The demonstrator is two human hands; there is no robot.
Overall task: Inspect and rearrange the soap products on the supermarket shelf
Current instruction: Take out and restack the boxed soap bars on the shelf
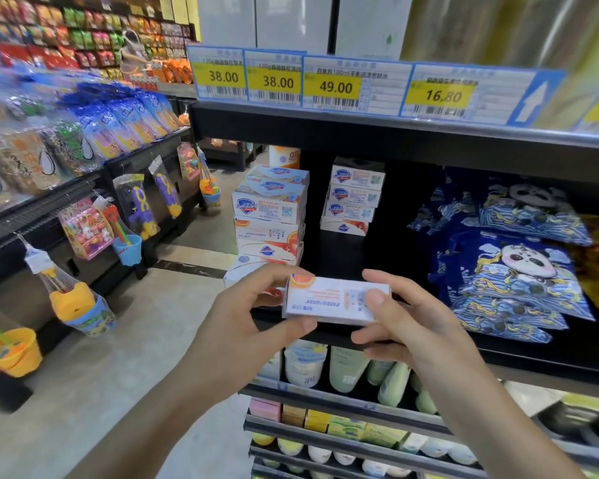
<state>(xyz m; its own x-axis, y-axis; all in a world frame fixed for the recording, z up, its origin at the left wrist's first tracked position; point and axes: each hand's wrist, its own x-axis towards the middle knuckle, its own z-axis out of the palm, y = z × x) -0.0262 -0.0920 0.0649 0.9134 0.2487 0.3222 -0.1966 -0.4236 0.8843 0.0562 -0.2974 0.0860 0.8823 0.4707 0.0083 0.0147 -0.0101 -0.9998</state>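
I hold a white soap box (329, 299) with an orange fruit picture, upside down, in front of the dark shelf (388, 250). My left hand (253, 312) grips its left end, thumb underneath. My right hand (405, 316) grips its right end, thumb on the front face. Behind, on the shelf's left end, stands a tall stack of Safeguard soap boxes (270, 209), blue-and-white ones above orange ones. A shorter stack of soap boxes (355, 195) stands further back to the right.
Blue panda-print packets (512, 261) fill the shelf's right side. Yellow price tags (331, 86) line the shelf edge above. Bottles and tubes (346, 368) sit on the shelf below, coloured boxes (325, 421) lower still. Hanging toys (135, 209) line the aisle rack at left.
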